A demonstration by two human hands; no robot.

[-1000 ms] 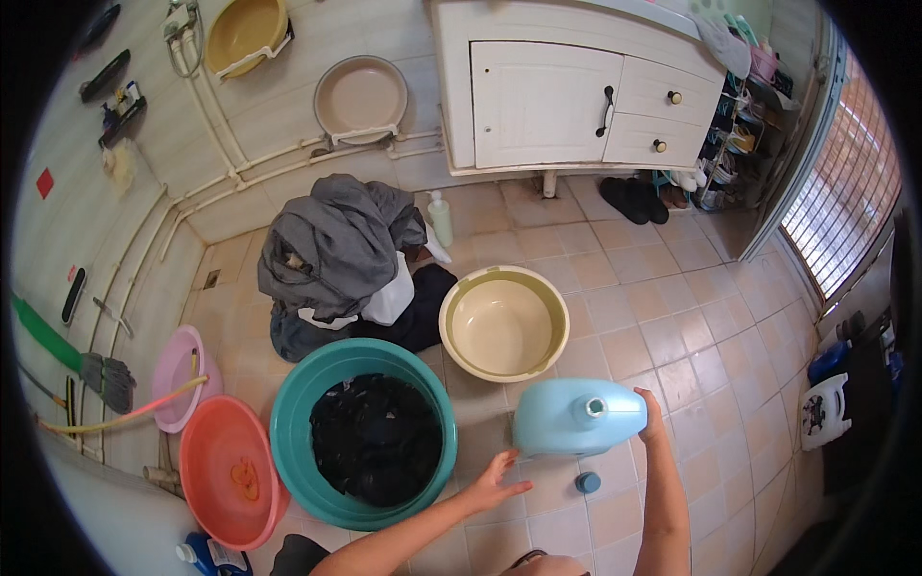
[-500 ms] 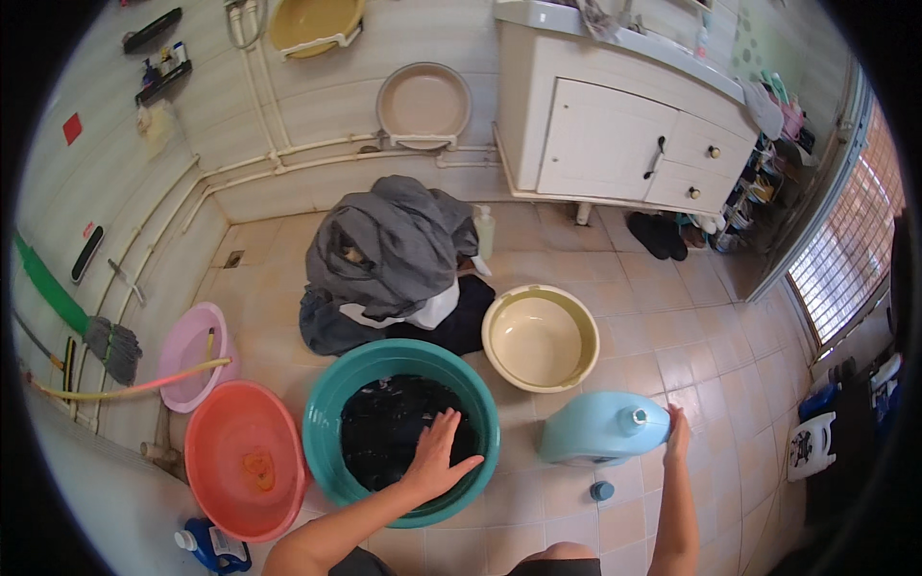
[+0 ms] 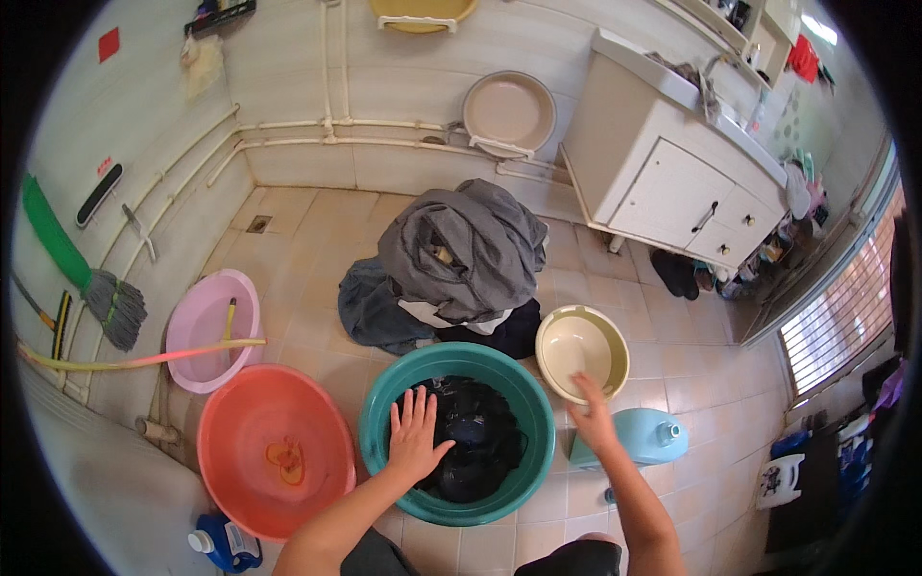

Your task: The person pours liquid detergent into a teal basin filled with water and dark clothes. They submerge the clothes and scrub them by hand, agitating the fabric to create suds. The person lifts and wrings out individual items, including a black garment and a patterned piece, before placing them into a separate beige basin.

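With fingers spread, my left hand [image 3: 415, 437] is over the left part of a teal basin [image 3: 538, 403]. Dark wet cloth [image 3: 495, 437] lies in that basin; whether the hand touches it I cannot tell. My right hand [image 3: 594, 422] is open at the near edge of a small cream basin [image 3: 557, 348], holding nothing. Just right of that wrist, a light-blue jug [image 3: 639, 432] stands uncapped on the floor. Its blue cap [image 3: 610, 496] lies on the tiles, partly hidden by my right forearm.
A heap of grey clothes [image 3: 471, 254] sits behind the teal basin. To the left are an orange basin [image 3: 240, 451], a pink basin [image 3: 197, 331] with a hose [image 3: 134, 364] across it, and a dark-blue bottle [image 3: 226, 542]. A white cabinet [image 3: 663, 192] stands far right.
My right hand has let go of the jug and moved left to the cream basin. My left hand has shifted toward the teal basin's left side. The view has turned left.
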